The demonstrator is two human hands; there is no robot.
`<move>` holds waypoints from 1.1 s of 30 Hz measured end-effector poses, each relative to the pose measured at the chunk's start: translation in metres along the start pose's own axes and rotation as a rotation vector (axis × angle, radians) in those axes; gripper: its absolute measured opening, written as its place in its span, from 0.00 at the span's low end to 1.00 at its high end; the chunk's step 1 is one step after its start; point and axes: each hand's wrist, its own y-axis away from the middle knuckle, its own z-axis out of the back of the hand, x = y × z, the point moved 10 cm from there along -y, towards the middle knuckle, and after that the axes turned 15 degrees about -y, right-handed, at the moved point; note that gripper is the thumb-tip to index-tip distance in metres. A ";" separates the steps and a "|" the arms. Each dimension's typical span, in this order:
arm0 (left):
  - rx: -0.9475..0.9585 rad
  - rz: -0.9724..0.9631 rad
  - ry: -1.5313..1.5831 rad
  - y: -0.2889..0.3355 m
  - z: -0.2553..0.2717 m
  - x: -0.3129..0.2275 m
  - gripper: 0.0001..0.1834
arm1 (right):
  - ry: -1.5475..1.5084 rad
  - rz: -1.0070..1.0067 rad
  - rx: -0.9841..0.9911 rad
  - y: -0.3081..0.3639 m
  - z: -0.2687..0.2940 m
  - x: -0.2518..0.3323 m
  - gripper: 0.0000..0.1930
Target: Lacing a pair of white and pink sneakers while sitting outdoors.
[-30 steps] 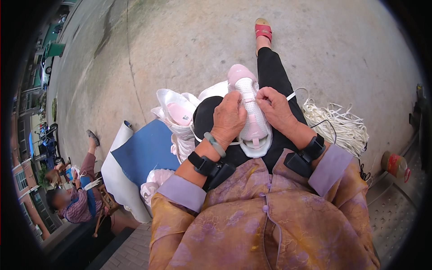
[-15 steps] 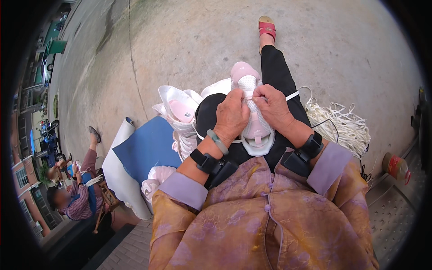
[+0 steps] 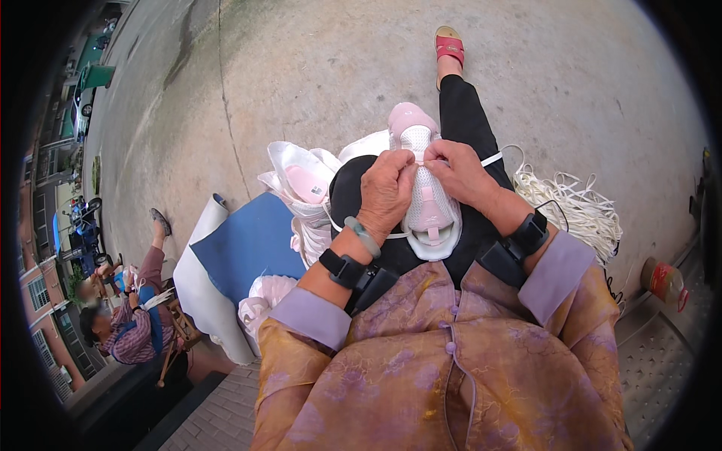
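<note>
A pink and white sneaker (image 3: pixel 427 197) lies across my black-trousered lap, toe pointing away and heel toward me. My left hand (image 3: pixel 389 192) is closed in a pinch at the left side of its lacing area. From the right, my right hand (image 3: pixel 460 174) pinches at the same spot, its fingertips close to the left ones. A white shoelace (image 3: pixel 492 158) sticks out beyond the right hand, and another stretch of lace passes below the left hand. What lies between the fingertips is mostly hidden; it appears to be the lace.
More pink and white shoes (image 3: pixel 304 184) are piled at my left beside a blue sheet (image 3: pixel 244 237). A heap of white laces (image 3: pixel 575 207) lies on the right, near a plastic bottle (image 3: pixel 663 282). A co-worker (image 3: pixel 139 331) sits at the far left.
Both hands stay at the sneaker's lacing area, the fingertips slightly shifted. The view has moved a little. The co-worker's hands and head have shifted slightly.
</note>
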 end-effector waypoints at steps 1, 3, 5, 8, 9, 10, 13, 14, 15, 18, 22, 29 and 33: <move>0.002 -0.001 0.000 0.000 0.000 0.000 0.06 | -0.001 -0.001 -0.002 -0.001 0.000 -0.002 0.07; -0.017 -0.013 -0.044 0.000 0.001 -0.001 0.06 | -0.022 0.011 0.018 -0.003 -0.003 -0.003 0.07; -0.006 0.000 -0.041 0.000 -0.002 0.002 0.05 | -0.021 -0.005 0.034 -0.004 -0.003 -0.006 0.07; 0.004 0.020 -0.080 0.000 -0.006 0.001 0.05 | -0.016 -0.025 0.057 -0.006 -0.003 -0.008 0.07; 0.003 0.035 -0.121 0.000 -0.007 0.002 0.04 | -0.012 -0.033 0.071 -0.006 -0.003 -0.008 0.07; 0.006 0.034 -0.124 0.000 -0.008 0.002 0.04 | -0.016 -0.034 0.069 -0.006 -0.002 -0.007 0.07; 0.037 0.068 -0.153 -0.001 -0.012 0.006 0.05 | -0.007 -0.006 0.103 -0.004 -0.001 -0.002 0.08; 0.052 0.076 -0.119 -0.001 -0.013 0.008 0.05 | -0.021 -0.015 0.092 -0.002 0.001 -0.001 0.09; 0.068 0.084 -0.086 -0.002 -0.014 0.010 0.05 | -0.034 -0.023 0.081 -0.001 0.003 0.000 0.09; 0.099 0.152 -0.083 -0.004 -0.011 0.023 0.06 | -0.034 -0.004 0.089 0.001 0.009 0.013 0.10; 0.172 0.482 0.174 0.006 0.014 0.056 0.06 | 0.227 0.074 0.088 0.009 0.019 0.017 0.11; -0.213 0.838 0.151 0.093 0.189 0.198 0.09 | 0.293 0.376 -0.026 0.018 0.021 0.026 0.12; 0.042 0.803 -0.221 0.086 0.162 0.178 0.08 | 0.364 0.364 0.004 0.018 0.016 0.026 0.08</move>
